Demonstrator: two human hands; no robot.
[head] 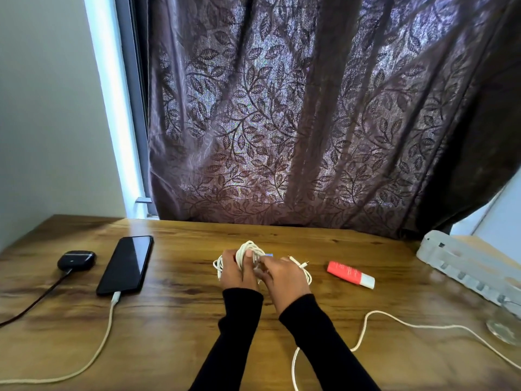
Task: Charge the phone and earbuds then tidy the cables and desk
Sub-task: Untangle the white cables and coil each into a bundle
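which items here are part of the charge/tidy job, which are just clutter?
Job:
phone, white cable plugged in
earbuds case, black cable attached
cable bundle, gripped by left hand and right hand
loose cable

Lying about:
red tube
white tray
glass
curtain

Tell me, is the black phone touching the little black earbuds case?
Apart. The head view shows a strip of bare wooden desk between the phone and the earbuds case, each with its own cable plugged in.
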